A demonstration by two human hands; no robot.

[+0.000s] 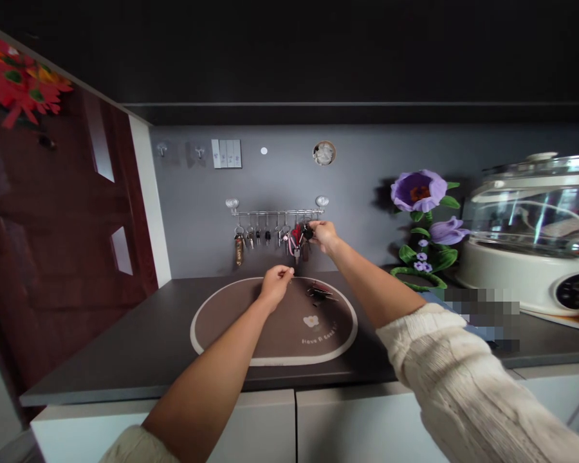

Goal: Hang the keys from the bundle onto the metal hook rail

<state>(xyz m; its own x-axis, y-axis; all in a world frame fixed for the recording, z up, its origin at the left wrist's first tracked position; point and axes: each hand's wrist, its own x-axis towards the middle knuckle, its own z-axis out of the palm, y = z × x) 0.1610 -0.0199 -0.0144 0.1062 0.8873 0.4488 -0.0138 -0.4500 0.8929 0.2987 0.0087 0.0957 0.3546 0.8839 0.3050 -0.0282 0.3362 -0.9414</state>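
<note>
My right hand (pixel 324 236) reaches to the right end of a silver hook rail (pixel 280 212) on the grey wall. Its fingers are closed at a dark bunch of keys (pixel 307 233) hanging there. Other key rings line the rail, among them a brown strap key holder (pixel 239 249) on the far left and a red key holder (pixel 296 233). My left hand (pixel 275 287) is lower, over the mat, its thumb and fingers pinched together; whatever they may hold is too small to make out. On the mat, right of that hand, lies a loose bunch of keys (pixel 321 290).
The brown oval mat (pixel 241 328) with a pale border lies on the dark counter (pixel 139 341). To the right stand purple crocheted flowers (pixel 419 191) and a white appliance (pixel 511 273) with a clear cover. A dark cabinet (pixel 289 51) overhangs the counter. A red-brown door (pixel 67 212) is at left.
</note>
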